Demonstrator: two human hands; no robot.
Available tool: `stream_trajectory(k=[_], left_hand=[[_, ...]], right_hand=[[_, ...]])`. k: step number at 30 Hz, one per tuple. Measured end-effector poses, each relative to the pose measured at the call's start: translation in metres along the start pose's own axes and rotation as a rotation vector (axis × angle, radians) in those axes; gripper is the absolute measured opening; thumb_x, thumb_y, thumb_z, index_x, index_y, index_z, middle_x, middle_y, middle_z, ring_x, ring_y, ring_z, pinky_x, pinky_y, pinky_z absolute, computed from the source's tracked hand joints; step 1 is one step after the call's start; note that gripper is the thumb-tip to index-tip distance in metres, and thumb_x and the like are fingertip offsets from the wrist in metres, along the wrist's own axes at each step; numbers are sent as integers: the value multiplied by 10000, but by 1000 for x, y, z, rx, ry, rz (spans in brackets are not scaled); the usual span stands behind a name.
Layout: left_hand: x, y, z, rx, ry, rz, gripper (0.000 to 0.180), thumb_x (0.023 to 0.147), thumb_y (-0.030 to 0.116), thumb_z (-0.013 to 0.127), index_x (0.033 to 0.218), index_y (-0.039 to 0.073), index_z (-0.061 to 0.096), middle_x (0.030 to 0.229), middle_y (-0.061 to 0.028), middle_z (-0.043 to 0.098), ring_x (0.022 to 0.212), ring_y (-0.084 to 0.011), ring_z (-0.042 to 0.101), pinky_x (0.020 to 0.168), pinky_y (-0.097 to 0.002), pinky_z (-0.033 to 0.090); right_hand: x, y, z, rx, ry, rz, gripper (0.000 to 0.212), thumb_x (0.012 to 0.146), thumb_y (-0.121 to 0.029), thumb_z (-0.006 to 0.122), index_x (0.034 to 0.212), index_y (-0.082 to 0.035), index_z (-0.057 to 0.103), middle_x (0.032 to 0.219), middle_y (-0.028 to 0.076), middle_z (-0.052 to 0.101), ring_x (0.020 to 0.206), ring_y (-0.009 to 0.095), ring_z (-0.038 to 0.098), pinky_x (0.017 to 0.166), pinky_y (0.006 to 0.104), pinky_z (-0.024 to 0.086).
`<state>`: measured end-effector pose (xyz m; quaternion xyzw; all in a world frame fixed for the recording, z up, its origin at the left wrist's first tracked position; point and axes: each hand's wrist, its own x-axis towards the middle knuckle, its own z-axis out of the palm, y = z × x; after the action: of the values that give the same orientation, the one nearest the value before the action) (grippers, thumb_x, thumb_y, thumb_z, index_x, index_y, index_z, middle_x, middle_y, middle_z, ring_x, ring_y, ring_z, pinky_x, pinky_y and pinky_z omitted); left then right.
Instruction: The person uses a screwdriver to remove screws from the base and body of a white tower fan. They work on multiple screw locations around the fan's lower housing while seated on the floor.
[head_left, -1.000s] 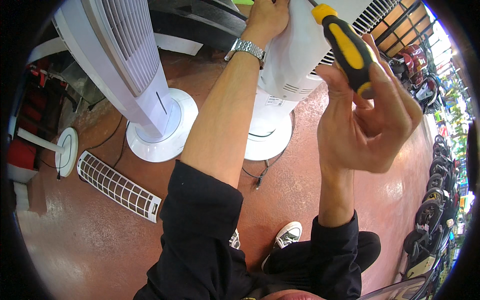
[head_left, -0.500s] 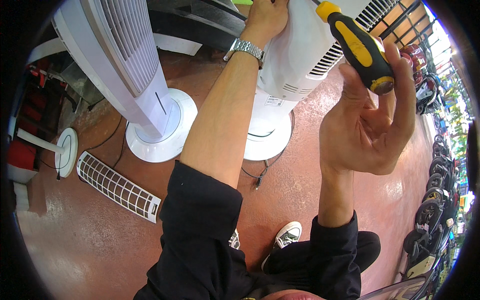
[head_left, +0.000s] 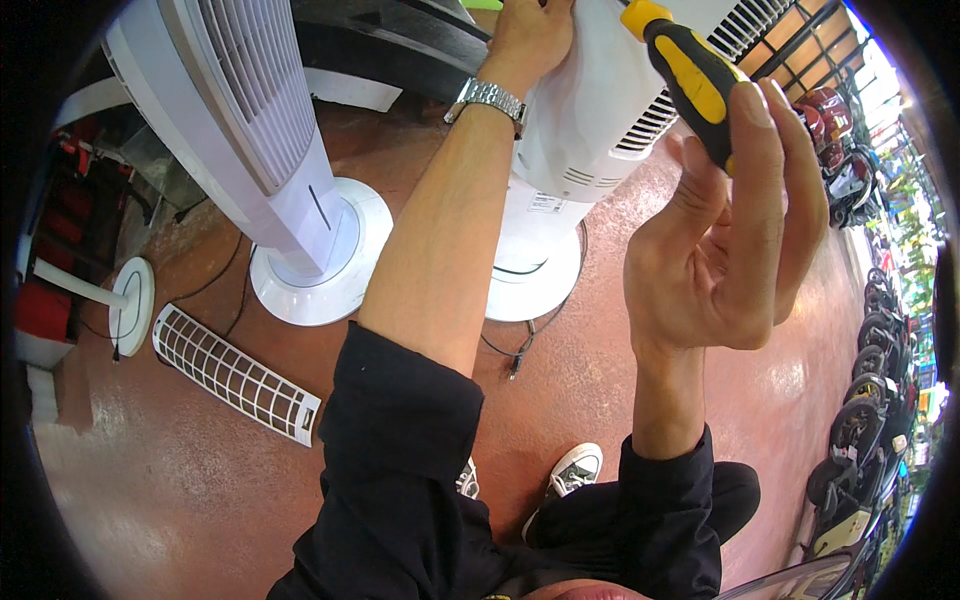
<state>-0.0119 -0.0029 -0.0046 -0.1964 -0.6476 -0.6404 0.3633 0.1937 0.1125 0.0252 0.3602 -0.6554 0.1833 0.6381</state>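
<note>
My right hand (head_left: 715, 250) is raised at the right, with thumb and fingers on the butt of a screwdriver (head_left: 692, 85). Its handle is black and yellow, and it slants up to the left toward a white tower fan (head_left: 565, 140). The shaft mostly runs out of view at the top, so its tip is hidden. Against the fan's upper left side rests my left hand (head_left: 530, 42), a metal-banded watch (head_left: 490, 95) on the wrist. Its fingers are cut off by the picture's upper edge. Dark vent slots line the fan's right side.
A second white tower fan (head_left: 250, 110) stands at the left on a round base. A white grille panel (head_left: 235, 375) lies on the red-brown floor, near a round white stand (head_left: 130, 305). A power cord (head_left: 515, 355) trails below the first fan. Motorcycles (head_left: 860, 425) line the right.
My right hand has shifted slightly left, its fingers now straighter and covering the handle's butt. The screwdriver has moved a little up and left. My left hand has barely moved.
</note>
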Motion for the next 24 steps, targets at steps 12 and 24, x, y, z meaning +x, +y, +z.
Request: stream_trajectory(k=[12, 24], left_hand=[[-2, 1, 1, 15, 15, -15, 513, 1033, 379, 455, 1375, 0, 505, 1134, -227, 682, 1080, -275, 647, 929, -348, 479], [-1, 4, 1, 18, -2, -42, 515, 1032, 380, 451, 1382, 5, 498, 1151, -225, 678, 1090, -280, 642, 939, -345, 474]], right_hand=[[-4, 1, 11, 376, 185, 218, 360, 891, 4, 680, 1227, 73, 575, 1295, 240, 552, 1123, 316, 638, 890, 361, 610], [1, 5, -6, 123, 6, 43, 346, 857, 22, 714, 1196, 31, 645, 1174, 170, 575, 966, 251, 691, 758, 279, 639]])
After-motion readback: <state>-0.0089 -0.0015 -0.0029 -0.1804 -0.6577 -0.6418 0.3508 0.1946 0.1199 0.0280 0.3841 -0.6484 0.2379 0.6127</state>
